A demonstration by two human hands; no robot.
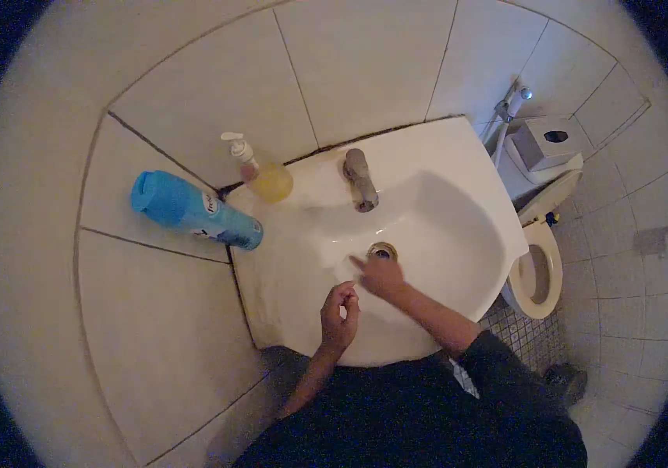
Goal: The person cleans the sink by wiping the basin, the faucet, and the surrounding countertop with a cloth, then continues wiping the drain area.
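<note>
My left hand (338, 314) is over the near side of the white sink (458, 234), its thumb and fingers curled into a pinch. Whatever lies between those fingertips, if anything, is too small to make out. Just to the right and slightly farther in, my right hand (383, 277) reaches leftward over the basin, near the drain (382, 251). Its index finger points out, apart from the thumb, and I see nothing held there. The fingertips of both hands are close together. Beyond them the tap (360, 181) stands on the sink's back ledge.
On the left ledge are a blue bottle (193, 210) and a pump bottle (271, 181) with yellowish liquid. Tiled wall (365, 70) rises behind the sink. To the right are a toilet (554, 269) with its lid up, a tissue box (546, 144) and a hand sprayer (515, 101).
</note>
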